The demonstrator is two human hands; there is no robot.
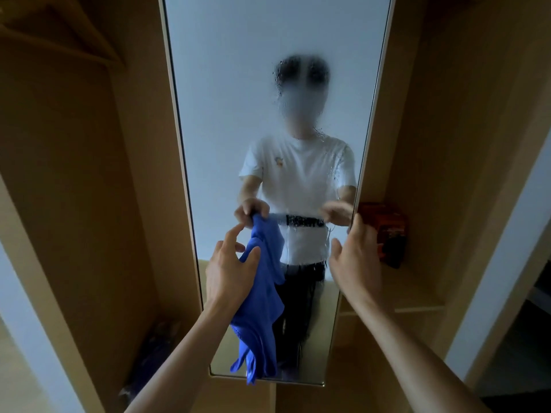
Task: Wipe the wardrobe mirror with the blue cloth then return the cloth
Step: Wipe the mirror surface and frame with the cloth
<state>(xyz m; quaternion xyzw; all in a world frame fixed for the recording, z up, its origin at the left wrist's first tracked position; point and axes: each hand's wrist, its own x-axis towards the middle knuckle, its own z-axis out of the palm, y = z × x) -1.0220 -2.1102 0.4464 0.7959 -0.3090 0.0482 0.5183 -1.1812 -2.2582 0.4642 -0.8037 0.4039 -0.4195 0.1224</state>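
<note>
Hanging before the mirror's (238, 114) lower left, the cloth (262, 311) droops from the left hand (229, 272), which grips its top. The right hand (357, 257) hovers by the mirror's right edge, fingers spread, holding nothing. Droplets and streaks cover the glass, so wiping looks barely begun and the return is still ahead. I cannot see where the cloth belongs, and the dark heap (155, 350) at near left is unclear.

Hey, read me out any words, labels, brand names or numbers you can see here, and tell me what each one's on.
No text here can be read.
On the reddish box on the right shelf: dark print, too blurred to read.
On the T-shirt reflected in the mirror: a small chest emblem, too small to make out.
On the blue cloth: no print shows.
</note>
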